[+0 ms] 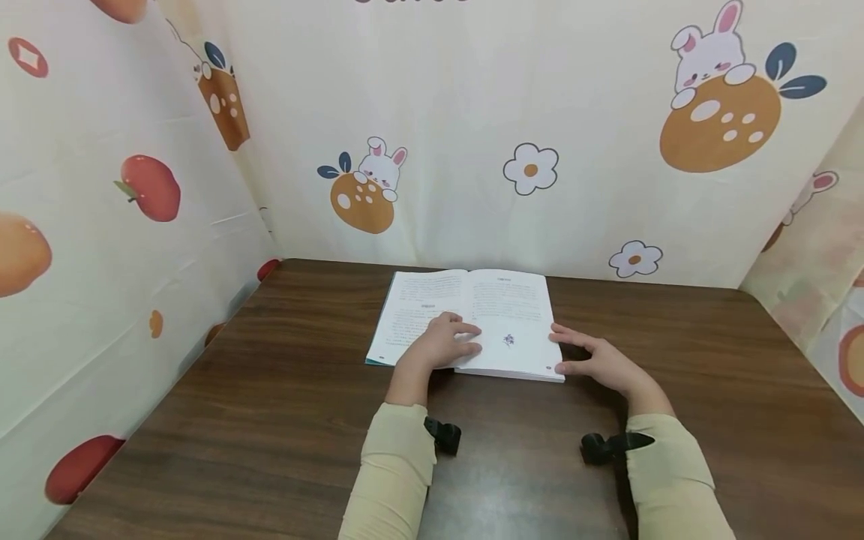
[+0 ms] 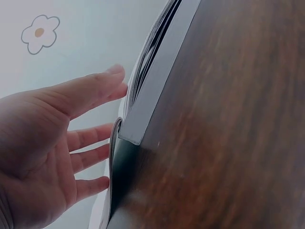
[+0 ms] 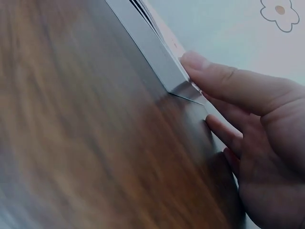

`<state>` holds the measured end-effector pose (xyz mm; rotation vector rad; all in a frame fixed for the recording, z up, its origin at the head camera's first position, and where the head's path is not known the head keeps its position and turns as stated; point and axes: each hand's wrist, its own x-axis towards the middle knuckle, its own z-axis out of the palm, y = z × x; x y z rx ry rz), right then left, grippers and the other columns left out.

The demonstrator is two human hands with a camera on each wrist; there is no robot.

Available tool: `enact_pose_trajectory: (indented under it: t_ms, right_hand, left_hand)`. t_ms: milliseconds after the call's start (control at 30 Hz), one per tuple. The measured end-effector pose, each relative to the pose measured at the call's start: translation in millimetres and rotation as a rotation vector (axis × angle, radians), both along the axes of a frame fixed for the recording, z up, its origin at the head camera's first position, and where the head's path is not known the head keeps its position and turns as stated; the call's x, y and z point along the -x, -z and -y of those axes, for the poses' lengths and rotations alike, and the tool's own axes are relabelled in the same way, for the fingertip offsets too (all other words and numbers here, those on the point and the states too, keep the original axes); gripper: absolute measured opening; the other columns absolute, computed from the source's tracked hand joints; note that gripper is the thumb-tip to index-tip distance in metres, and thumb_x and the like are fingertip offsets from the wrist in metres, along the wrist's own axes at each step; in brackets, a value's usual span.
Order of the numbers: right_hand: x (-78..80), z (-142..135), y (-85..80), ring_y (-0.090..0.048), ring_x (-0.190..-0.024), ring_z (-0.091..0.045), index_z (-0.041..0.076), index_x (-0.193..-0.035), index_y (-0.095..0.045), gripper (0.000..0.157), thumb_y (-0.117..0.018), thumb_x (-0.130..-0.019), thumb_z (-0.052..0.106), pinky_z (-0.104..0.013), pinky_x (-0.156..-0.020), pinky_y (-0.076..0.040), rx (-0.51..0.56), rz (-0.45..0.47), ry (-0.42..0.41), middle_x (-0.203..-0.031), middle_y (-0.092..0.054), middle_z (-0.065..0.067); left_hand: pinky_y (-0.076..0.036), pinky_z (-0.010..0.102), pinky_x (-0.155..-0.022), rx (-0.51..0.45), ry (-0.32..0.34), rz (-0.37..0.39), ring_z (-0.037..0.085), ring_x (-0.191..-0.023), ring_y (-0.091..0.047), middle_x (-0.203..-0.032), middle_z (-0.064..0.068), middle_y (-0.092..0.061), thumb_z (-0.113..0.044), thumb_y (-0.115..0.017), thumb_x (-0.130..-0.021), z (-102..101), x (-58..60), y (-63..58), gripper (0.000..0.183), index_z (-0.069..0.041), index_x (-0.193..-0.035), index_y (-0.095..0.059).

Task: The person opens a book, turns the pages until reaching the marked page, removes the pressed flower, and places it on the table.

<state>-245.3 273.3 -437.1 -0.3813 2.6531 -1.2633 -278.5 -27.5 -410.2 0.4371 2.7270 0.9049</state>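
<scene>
An open book [image 1: 509, 304] lies flat near the table's back edge, its pages printed with text and a small purple flower on the right page. My left hand [image 1: 440, 343] rests with fairly straight, spread fingers on the pages near the spine; in the left wrist view its fingertips [image 2: 97, 183] touch the paper by the fold. At the book's right edge is my right hand [image 1: 604, 364], its thumb and fingers extended against the side of the page block. The right wrist view shows the thumb [image 3: 195, 62] at the corner of the pages, other fingers lower beside the book.
The brown wooden table [image 1: 270, 420] stretches around the book. Behind it hangs a pale curtain [image 1: 459, 97] with rabbits, fruit and flowers, and another printed curtain [image 1: 81, 285] runs along the left. Black straps with small devices [image 1: 445, 436] sit on both wrists.
</scene>
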Motion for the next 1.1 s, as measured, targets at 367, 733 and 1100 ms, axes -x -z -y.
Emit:
enact_pose_trajectory:
  t_ms: [367,733,1100]
  right_hand:
    - [4.3,8.9,5.0,-0.028,-0.132,-0.038,0.005,-0.118,-0.062,0.051,-0.070,-0.081,0.038,-0.059,-0.101,-0.020,0.025,-0.086,0.103,-0.139,-0.044,-0.012]
    - [6.8,25.4,0.5,-0.035,-0.127,-0.037,0.003,-0.107,-0.065,0.057,-0.059,-0.083,0.054,-0.059,-0.099,-0.025,0.037,-0.086,0.283,-0.131,-0.051,-0.014]
    - [8.1,27.4,2.7,-0.039,-0.124,-0.034,0.001,-0.102,-0.066,0.056,-0.059,-0.084,0.054,-0.055,-0.099,-0.027,0.064,-0.094,0.331,-0.128,-0.053,-0.014]
  left_hand:
    - [-0.033,0.047,-0.098,0.006,-0.032,0.004,0.027,-0.125,-0.034,-0.136,0.008,-0.041,-0.042,-0.063,-0.085,-1.0,-1.9,-1.8,0.035,-0.025,-0.115,-0.067]
    - [-0.042,0.030,-0.081,0.109,0.064,-0.261,0.015,-0.096,-0.051,-0.104,-0.002,-0.060,-0.059,-0.062,-0.078,-41.3,-12.0,-13.1,0.046,-0.024,-0.107,-0.068]
    - [-0.038,0.022,-0.056,0.157,-0.027,-0.271,0.005,-0.062,-0.048,-0.070,-0.013,-0.056,-0.037,-0.062,-0.088,-80.7,-23.8,-8.1,0.018,-0.023,-0.095,-0.071]
